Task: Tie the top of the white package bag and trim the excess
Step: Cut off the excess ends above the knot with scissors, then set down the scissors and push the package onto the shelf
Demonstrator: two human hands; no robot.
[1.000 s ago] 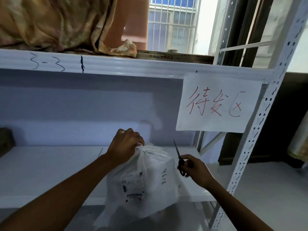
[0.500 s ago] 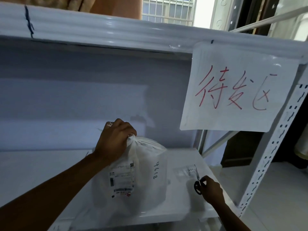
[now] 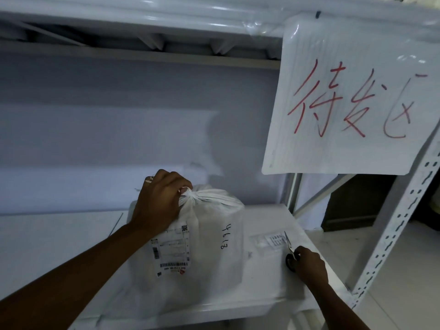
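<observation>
The white package bag (image 3: 209, 236) sits on the white shelf (image 3: 59, 236), with a shipping label and handwritten digits on its front. Its top is gathered into a tight knot. My left hand (image 3: 159, 201) is closed around that knot from the left. A pair of black-handled scissors (image 3: 290, 251) rests low on the shelf to the right of the bag, blades pointing away and closed. My right hand (image 3: 309, 265) grips the scissor handles, apart from the bag.
A white paper sign (image 3: 352, 96) with red handwriting hangs from the upper shelf edge at the right. A perforated white upright (image 3: 392, 234) stands at the right. A small label lies flat on the shelf (image 3: 273, 240) beside the scissors.
The bag went from hanging in front of the shelf to resting on it. My right hand lowered the scissors onto the shelf, to the right. The view moved closer.
</observation>
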